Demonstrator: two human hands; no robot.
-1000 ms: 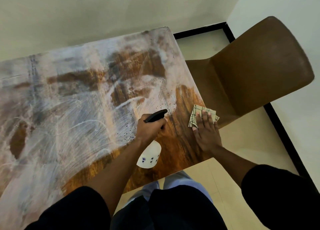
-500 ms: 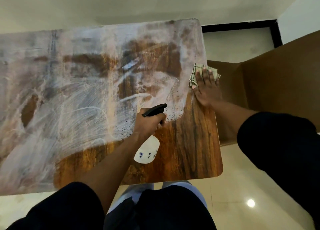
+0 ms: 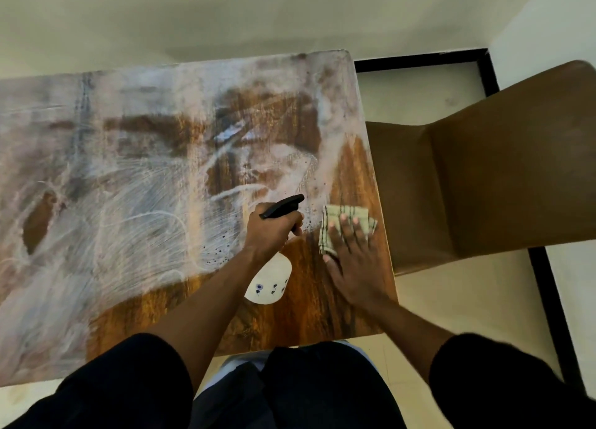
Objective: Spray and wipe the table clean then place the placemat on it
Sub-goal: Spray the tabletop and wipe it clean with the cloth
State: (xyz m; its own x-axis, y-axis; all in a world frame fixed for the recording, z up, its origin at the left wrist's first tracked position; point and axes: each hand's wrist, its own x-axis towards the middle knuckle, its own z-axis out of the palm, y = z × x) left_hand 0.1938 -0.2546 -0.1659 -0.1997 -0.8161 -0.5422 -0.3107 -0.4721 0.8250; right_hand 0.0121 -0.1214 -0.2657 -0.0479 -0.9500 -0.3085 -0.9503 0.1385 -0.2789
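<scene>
Head view: right hand [image 3: 351, 261] pressed flat on cloth [image 3: 346, 223] near table [image 3: 129, 170] right edge; left hand [image 3: 274, 232] gripped spray bottle [image 3: 269, 280] just left; smears lay leftward

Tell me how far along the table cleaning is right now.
Done: the near right strip of the wooden table shows clean, dark grain. In hand: the right hand presses a checked cloth flat near the right edge, while the left hand grips the spray bottle. Left: whitish streaks cover most of the tabletop, and no placemat is in view.
</scene>
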